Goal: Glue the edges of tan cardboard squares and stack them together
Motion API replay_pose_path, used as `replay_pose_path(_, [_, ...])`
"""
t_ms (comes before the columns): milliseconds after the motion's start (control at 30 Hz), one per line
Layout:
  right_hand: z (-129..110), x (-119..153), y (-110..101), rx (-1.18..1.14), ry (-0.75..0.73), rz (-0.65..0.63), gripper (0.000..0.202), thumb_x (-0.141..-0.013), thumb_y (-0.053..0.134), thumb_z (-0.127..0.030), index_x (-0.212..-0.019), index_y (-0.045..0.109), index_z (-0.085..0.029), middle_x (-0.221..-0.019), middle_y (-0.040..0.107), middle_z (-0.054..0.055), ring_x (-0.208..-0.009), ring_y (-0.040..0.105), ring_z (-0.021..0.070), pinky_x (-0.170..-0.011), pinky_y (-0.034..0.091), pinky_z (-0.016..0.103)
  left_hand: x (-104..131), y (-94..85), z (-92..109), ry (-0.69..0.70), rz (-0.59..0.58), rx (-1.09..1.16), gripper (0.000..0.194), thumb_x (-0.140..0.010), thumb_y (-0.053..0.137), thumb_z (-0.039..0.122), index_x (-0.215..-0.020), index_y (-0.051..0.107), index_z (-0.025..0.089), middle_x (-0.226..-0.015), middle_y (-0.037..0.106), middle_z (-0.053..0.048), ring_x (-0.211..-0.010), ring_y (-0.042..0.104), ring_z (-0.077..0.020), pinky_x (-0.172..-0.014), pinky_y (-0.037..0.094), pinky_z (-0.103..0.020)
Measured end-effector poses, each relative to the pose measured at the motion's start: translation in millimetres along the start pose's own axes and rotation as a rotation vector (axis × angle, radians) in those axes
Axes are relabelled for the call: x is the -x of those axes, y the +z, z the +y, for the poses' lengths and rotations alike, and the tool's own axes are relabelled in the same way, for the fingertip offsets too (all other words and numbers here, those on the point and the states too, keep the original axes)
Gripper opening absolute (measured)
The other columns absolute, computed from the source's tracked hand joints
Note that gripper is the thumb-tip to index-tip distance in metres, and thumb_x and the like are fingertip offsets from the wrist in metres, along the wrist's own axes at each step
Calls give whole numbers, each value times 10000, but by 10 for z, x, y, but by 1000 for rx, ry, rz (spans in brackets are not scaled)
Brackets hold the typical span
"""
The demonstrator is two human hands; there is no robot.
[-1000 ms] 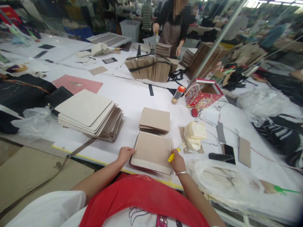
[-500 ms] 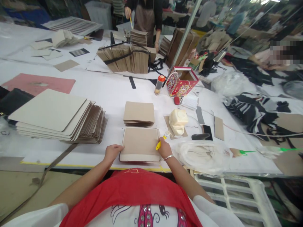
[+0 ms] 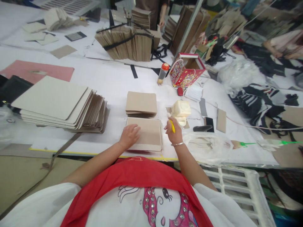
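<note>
My left hand [image 3: 129, 136] rests on the left part of a beige board pile [image 3: 151, 135] in front of me, fingers laid over the top sheet and nothing gripped. To the right of that pile, my right hand [image 3: 174, 131] is closed around a brush with a yellow handle [image 3: 173, 126]. The brush's bristle end points away from me, close to a cream plastic container [image 3: 181, 109], and is too blurred to make out. Just behind the pile is a smaller stack of beige boards [image 3: 141, 102].
Left stands a tall stack of large boards [image 3: 50, 97]. A red patterned paper bag [image 3: 186, 74] and a red-capped bottle [image 3: 163, 74] stand farther back. A clear plastic bag [image 3: 201, 145] lies right of my hand. Across the table are strapped boards [image 3: 127, 44] and a co-worker's hand [image 3: 162, 22].
My left hand has moved from the pile's left edge onto its top. My right hand, with the brush, has gone from the pile's right edge toward the cream container. The view has tilted down.
</note>
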State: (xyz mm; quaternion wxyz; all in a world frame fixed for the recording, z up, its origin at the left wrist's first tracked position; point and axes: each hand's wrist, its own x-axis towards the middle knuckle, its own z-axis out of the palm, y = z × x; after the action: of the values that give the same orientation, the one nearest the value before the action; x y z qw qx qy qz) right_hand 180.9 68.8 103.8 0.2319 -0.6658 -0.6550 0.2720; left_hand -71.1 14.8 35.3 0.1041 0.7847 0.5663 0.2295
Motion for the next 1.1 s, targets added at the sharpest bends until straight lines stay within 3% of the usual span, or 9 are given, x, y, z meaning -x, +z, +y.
replay_pose_path(100, [-226,-125,126,-386,42,-58,502,-878,210,-513,-1091,504,-167,-624,552,-13,-435,478,69,-461,401,187,-98,201,109,122,-101,21,352,-782,527,357,-1113,548,240,-1196,502,-87,-1114,390,-254,-945,262,-418])
replay_pose_path(200, [-483,-268,454,-582,98,-227,394,-834,367,-492,-928,560,-162,-625,561,-7,-429,492,66,-428,407,181,-103,341,79,122,-137,15,357,-779,531,392,-1108,558,255,-1190,515,-73,-1097,397,-245,-946,261,-420])
replay_pose_path(333, [-780,-395,988,-610,149,-330,256,-787,504,-384,-933,552,-179,-654,596,3,-439,517,76,-424,419,183,-66,394,9,116,-114,23,376,-780,524,414,-1111,566,240,-1205,512,-80,-1109,390,-253,-943,266,-428])
replay_pose_path(433, [-771,-468,1157,-493,179,-330,241,-799,492,-368,-923,568,-176,-664,618,26,-449,534,87,-400,400,177,-57,398,2,118,-106,52,386,-767,545,407,-1116,568,242,-1187,520,-86,-1111,389,-253,-937,278,-422])
replay_pose_path(500, [-593,-503,1069,-404,183,-280,235,-789,507,-371,-883,579,-168,-643,615,26,-444,531,84,-390,389,169,-55,403,6,111,-107,60,380,-768,548,397,-1119,565,252,-1181,523,-80,-1101,396,-244,-938,283,-415])
replay_pose_path(667, [55,-491,497,-352,225,-113,240,-800,467,-351,-862,556,-137,-605,573,-1,-434,498,62,-419,407,162,-53,416,-1,98,-97,29,359,-776,541,388,-1114,567,269,-1196,520,-66,-1089,409,-235,-959,272,-419])
replay_pose_path(800, [208,-391,281,-347,248,-43,190,-782,489,-318,-810,567,-147,-566,547,-25,-429,500,61,-420,417,162,-41,395,20,115,-104,12,345,-784,522,397,-1100,576,270,-1195,529,-56,-1090,420,-240,-954,283,-412])
replay_pose_path(967, [308,-17,92,-350,107,16,208,-800,488,-369,-870,598,-208,-678,606,-39,-505,561,56,-513,470,167,-41,405,45,139,-125,-20,354,-790,493,414,-1108,566,278,-1194,529,-57,-1062,459,-244,-927,314,-409])
replay_pose_path(1100, [775,486,-292,-186,40,99,338,-875,377,-400,-1154,476,-238,-829,641,-21,-608,602,64,-632,480,183,-65,465,41,159,-128,-48,365,-787,480,440,-1101,567,275,-1190,533,-60,-1055,464,-259,-936,303,-421])
